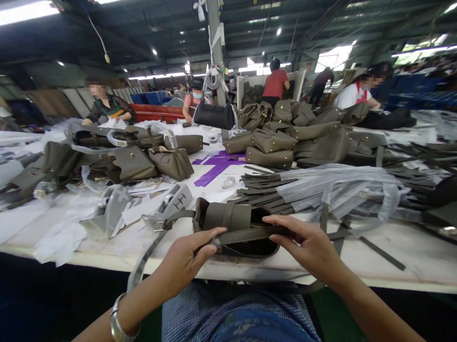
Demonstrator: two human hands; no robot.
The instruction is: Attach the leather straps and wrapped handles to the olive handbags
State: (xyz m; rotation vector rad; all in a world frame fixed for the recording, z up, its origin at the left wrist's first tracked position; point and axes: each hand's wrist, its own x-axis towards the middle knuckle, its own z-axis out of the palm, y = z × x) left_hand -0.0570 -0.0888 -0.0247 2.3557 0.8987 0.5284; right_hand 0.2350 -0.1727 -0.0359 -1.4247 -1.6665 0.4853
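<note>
An olive-grey handbag [225, 216] lies at the table's front edge, its dark opening facing up toward me. Across that opening runs a flat strap [247, 236] of the same colour. My left hand [196, 249] pinches the strap's left end between thumb and fingers. At the other end, my right hand [299, 240] grips the strap between thumb and fingertips. A buckled side strap [177, 217] extends from the bag's left side, and a long wrapped strap [141, 263] hangs over the table edge. The inside of the bag is mostly in shadow.
Finished-looking bags pile up at the left [134, 162] and back right [272, 143]. Bundled strips [264, 188] and plastic-wrapped straps [343, 186] lie right of centre. Purple tape [215, 170] crosses the white table [103, 253]. Several co-workers are beyond; one person wears red [274, 83].
</note>
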